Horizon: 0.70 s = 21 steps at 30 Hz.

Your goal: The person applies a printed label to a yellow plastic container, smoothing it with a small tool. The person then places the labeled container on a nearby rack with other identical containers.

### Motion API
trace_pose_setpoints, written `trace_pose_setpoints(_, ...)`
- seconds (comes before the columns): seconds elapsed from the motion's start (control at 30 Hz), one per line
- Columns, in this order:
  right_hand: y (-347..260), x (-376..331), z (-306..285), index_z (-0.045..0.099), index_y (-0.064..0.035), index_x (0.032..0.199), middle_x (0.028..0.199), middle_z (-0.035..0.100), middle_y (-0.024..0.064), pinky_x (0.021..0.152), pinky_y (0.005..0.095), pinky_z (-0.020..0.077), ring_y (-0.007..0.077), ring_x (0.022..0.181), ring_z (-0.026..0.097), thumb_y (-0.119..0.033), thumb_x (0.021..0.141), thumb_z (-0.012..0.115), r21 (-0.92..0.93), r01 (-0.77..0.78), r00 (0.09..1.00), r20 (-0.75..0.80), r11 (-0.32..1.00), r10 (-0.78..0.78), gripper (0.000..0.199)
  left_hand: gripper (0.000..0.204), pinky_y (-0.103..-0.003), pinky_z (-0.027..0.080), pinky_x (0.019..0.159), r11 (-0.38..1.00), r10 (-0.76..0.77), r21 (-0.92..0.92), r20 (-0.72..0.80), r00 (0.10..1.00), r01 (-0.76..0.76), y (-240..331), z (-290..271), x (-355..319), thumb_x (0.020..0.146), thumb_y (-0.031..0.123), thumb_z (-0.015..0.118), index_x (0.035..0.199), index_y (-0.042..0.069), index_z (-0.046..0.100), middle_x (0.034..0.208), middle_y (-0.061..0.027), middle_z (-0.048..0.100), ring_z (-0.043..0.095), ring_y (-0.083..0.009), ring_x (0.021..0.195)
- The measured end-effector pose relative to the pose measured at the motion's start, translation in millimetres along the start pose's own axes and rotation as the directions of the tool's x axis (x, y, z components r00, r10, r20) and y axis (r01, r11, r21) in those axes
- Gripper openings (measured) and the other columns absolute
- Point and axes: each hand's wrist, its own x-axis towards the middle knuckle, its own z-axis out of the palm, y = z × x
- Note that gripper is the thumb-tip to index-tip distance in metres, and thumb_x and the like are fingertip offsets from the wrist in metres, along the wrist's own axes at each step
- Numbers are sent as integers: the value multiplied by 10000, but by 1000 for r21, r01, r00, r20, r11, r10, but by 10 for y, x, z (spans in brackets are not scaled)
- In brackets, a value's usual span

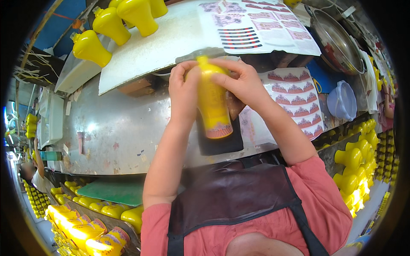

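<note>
Between both hands is a glossy yellow bottle (212, 104), its narrow neck pointing away from me and its base toward me. A pinkish patterned decal band (219, 129) rings the base. My left hand (184, 81) is closed around the bottle's left shoulder. From the other side my right hand (239, 81) grips it, the thumb lying across the front and the fingers near the neck. Beneath the bottle lies a black pad (220, 143) on the metal table. Fingers behind the bottle are hidden.
Several yellow bottles (139, 17) stand on a white board (179, 30) at the far left. Decal sheets (294, 100) lie to the right, with a blue-grey bucket (341, 101) and a metal basin (335, 40) beyond. Crates of yellow bottles (352, 166) flank me. Another person (36, 175) is at far left.
</note>
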Motion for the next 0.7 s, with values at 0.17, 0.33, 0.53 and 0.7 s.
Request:
trace_pose_setpoints(0.17, -175, -177, 19, 698, -183, 1258, 895, 641, 131, 697, 415, 553, 301, 783, 674, -260, 900, 695, -502, 316, 919, -49, 805, -392, 367, 250, -389, 427, 992, 973, 154, 178, -28, 988, -146, -25, 48, -20, 937, 229, 581, 1059, 36, 681, 1103, -120, 610, 553, -277, 1087)
trace_pose_setpoints(0.33, -363, -293, 51, 577, -104, 1394, 855, 633, 123, 575, 390, 550, 285, 663, 672, -205, 885, 701, -800, 298, 941, 153, 521, -302, 534, 261, -417, 406, 998, 854, 309, 445, -18, 951, -269, -13, 77, -28, 979, 213, 497, 1054, 53, 688, 1097, -132, 620, 540, -312, 1070)
trace_pose_setpoints(0.53, -379, -282, 62, 480, -111, 1478, 831, 617, 104, 544, 380, 543, 274, 620, 656, -301, 922, 664, -885, 250, 958, 168, 392, -232, 615, 276, -453, 402, 974, 730, 480, 522, 69, 875, -441, -90, 66, -39, 981, 229, 515, 1133, 36, 642, 1105, -143, 622, 536, -324, 1074)
trace_pose_setpoints(0.7, -438, -266, 34, 513, -99, 1466, 858, 622, 118, 555, 370, 534, 264, 632, 660, -279, 910, 694, -817, 329, 923, 172, 474, -344, 612, 304, -457, 399, 967, 741, 524, 496, -7, 852, -452, -128, 90, -97, 955, 241, 571, 1177, 36, 600, 1115, -163, 592, 513, -354, 1078)
